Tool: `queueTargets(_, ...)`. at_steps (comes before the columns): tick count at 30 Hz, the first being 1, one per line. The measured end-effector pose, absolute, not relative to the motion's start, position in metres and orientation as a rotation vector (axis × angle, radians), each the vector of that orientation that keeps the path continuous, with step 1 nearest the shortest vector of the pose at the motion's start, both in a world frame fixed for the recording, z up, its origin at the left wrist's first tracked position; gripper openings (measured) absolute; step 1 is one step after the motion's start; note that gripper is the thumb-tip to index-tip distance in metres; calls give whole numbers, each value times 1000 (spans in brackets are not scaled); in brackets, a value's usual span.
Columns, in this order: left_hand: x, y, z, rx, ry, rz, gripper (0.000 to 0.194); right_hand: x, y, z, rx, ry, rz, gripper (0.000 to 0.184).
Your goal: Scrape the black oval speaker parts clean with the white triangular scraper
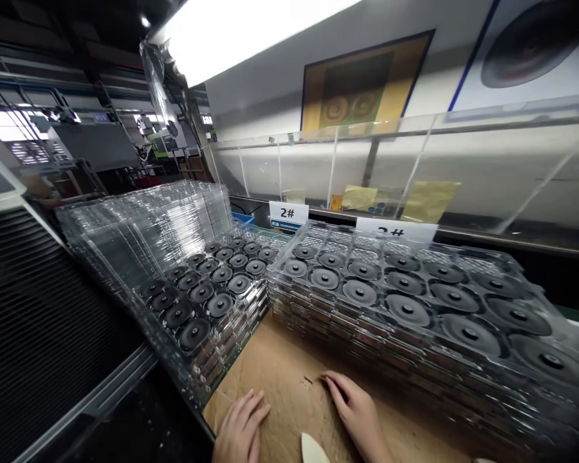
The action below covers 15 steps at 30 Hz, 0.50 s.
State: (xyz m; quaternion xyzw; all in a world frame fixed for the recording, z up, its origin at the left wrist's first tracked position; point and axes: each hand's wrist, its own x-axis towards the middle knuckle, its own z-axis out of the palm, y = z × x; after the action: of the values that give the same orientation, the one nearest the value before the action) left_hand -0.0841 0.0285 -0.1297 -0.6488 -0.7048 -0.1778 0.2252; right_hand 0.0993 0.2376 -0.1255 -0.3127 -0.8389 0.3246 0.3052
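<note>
head | left hand (241,427), right hand (354,411): grips spread, empty | on cardboard (289,366) (open strip between speaker-tray stacks (390,321))

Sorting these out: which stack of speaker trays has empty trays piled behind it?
The left stack does: clear empty trays rise behind its speakers. The right stack shows only speakers on top.

Speaker factory, stacked clear trays (313,307)
</note>
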Motion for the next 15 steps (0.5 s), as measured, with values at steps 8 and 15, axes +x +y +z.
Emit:
queueTargets(8, -87, 31, -138, -1771, -1872, -513, 33, 98, 225, -97, -870, -2371, 823, 23)
queueTargets(15, -110, 37, -162, -1977, -1670, -633, 40, 165, 173, 12, -951, -2578, 566, 24)
